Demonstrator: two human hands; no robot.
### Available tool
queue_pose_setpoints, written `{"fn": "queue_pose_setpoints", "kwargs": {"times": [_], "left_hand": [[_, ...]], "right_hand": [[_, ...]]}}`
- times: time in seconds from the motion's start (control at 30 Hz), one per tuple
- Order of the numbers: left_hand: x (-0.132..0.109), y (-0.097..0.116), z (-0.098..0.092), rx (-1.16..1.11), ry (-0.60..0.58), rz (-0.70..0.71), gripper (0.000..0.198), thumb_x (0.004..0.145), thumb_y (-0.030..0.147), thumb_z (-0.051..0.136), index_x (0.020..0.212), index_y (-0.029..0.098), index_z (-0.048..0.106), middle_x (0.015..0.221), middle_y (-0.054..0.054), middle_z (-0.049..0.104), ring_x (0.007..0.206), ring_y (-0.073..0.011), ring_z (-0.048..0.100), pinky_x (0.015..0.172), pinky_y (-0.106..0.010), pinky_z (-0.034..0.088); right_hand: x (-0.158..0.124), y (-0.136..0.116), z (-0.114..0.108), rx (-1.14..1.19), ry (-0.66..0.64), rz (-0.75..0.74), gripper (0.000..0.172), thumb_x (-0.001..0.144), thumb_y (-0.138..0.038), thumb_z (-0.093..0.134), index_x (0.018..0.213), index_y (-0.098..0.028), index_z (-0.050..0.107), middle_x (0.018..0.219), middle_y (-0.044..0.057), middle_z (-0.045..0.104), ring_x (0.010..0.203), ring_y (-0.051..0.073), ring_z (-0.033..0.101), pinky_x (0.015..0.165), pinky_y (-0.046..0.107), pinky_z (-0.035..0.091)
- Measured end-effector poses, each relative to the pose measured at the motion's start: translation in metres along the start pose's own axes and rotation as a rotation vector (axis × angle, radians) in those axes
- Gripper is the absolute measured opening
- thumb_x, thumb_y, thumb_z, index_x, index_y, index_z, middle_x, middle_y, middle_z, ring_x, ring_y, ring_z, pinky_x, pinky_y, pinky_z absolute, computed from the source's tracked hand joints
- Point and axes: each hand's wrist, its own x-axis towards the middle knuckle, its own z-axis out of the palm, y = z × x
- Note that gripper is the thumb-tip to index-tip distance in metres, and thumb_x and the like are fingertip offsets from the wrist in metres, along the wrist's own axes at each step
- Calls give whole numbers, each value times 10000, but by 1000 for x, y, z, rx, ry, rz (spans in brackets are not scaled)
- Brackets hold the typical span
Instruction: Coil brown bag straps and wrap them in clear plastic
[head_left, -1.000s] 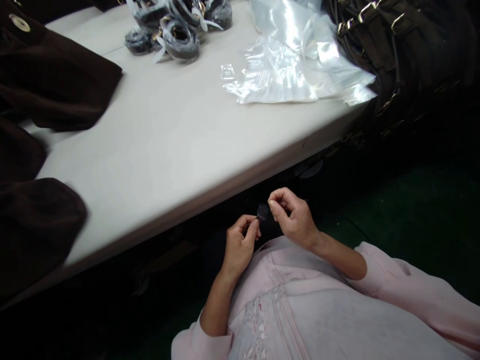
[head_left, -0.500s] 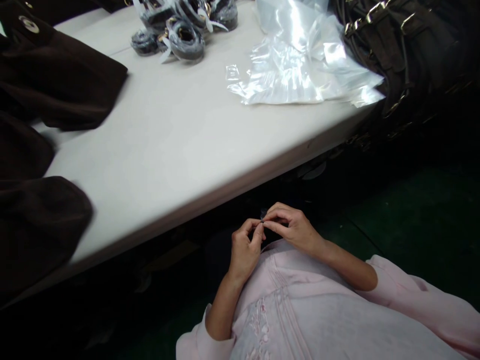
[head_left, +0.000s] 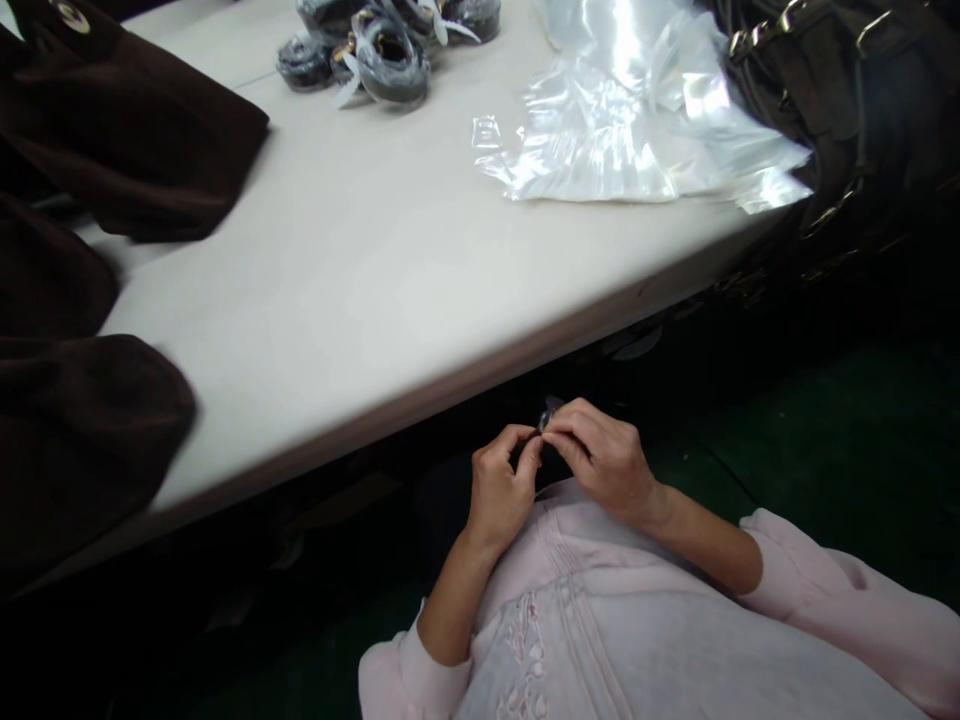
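In front of my waist, below the table edge, my left hand and my right hand meet at the fingertips. Thumb and forefinger of each are pinched together. Between them is a small dark, shiny piece, part of which sticks up beside my right fingers. It is too small and dark against the shadow for me to name. The other fingers of both hands are curled in and partly hidden.
A white table runs across the view. On it lie coiled straps in clear wrap and a pile of clear plastic bags. Dark brown bags stand at left; more dark bags with gold buckles are heaped at right.
My view has shifted slightly, so the table and hands sit differently in it. My right hand has turned a little, and more of the small dark piece now shows above the fingertips.
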Motion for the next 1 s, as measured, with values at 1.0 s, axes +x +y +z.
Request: {"fn": "queue_pose_setpoints", "kwargs": {"times": [1.0], "left_hand": [[0,138,-65,-61,-2,83,122,771,324,734,802,208,714,485,27,585,342,-77,467,295,-155,347]], "right_hand": [[82,-40,-118,26,584,-48,124,905,-258,658,813,-179,632,754,-16,574,656,101,543,619,230,460]]}}
